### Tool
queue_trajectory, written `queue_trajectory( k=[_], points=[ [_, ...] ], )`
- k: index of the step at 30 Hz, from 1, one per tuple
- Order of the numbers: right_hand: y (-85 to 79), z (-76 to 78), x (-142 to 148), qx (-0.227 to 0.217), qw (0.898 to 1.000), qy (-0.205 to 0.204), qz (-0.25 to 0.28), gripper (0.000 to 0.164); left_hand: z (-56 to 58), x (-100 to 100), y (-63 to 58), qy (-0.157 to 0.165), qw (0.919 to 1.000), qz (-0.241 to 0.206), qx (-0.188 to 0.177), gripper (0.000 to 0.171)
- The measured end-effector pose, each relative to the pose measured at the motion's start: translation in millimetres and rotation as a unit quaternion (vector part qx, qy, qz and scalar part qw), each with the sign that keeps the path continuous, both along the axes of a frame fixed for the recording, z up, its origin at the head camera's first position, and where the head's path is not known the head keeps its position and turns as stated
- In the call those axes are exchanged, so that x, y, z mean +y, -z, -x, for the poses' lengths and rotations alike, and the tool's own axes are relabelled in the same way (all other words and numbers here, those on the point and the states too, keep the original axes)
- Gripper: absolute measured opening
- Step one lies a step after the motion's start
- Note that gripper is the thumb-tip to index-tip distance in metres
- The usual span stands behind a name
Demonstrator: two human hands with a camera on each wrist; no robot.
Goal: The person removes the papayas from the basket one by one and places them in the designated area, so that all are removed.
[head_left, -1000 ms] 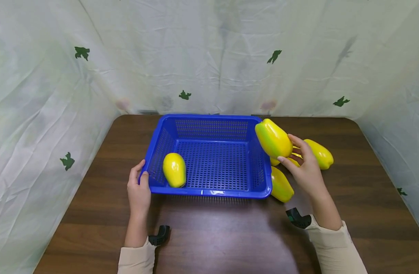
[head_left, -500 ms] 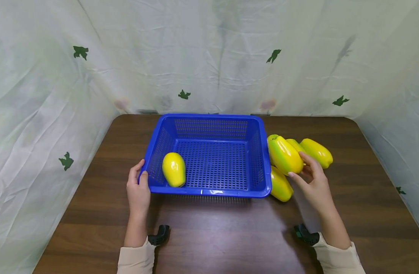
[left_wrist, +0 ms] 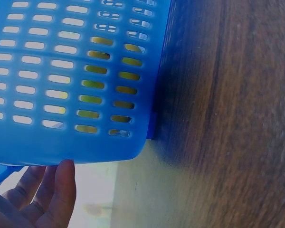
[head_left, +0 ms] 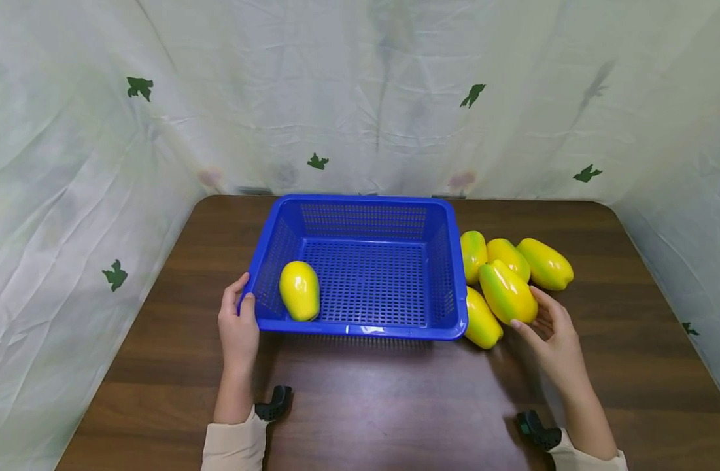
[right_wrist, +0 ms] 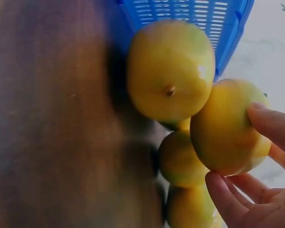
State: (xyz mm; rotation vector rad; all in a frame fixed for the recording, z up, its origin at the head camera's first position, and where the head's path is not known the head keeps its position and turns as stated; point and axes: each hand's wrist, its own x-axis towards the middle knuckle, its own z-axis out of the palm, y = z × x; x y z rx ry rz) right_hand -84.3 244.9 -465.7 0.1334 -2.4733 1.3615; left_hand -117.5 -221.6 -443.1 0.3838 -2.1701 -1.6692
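Note:
A blue plastic basket [head_left: 360, 331] with slotted walls stands on the wooden table. My left hand [head_left: 239, 330] grips its near left corner, fingers on the outside and thumb at the rim. Inside, toward that corner, lies a yellow papaya [head_left: 299, 292] with a glossy skin. Right of the basket, my right hand [head_left: 558, 343] holds another yellow-green papaya [head_left: 509, 292] between thumb and fingertips. In the right wrist view this held papaya [right_wrist: 230, 128] overlaps a larger-looking papaya [right_wrist: 168, 71] by the basket wall.
Several more papayas lie in a cluster right of the basket: one papaya [head_left: 483, 320] near its front corner, another papaya [head_left: 473, 255] along its side, and a papaya [head_left: 545, 264] farthest right. A pale cloth curtain [head_left: 383, 98] hangs behind the table [head_left: 360, 405].
My right hand has drawn the held papaya rightward, toward me and lower, from beside the basket's right rim to over the cluster. The left hand and basket have stayed put.

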Motion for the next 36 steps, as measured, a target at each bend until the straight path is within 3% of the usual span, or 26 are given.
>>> queue_trajectory(
  k=[4,13,36],
  points=[
    [11.5,-6.0,4.2,-0.009,1.0,0.005,-0.003,0.064,-0.4,0.5,-0.7,0.001,1.0,-0.001,0.006,0.034],
    [9.3,-21.4,-9.2,-0.083,0.996,0.038,-0.016,0.062,-0.8,1.0,-1.4,0.007,0.9999,-0.004,0.015,0.034],
    [14.6,-18.8,-11.5,-0.1,0.994,0.034,0.012,0.068,0.5,0.1,0.5,0.003,1.0,-0.003,0.004,0.034]
  ],
)
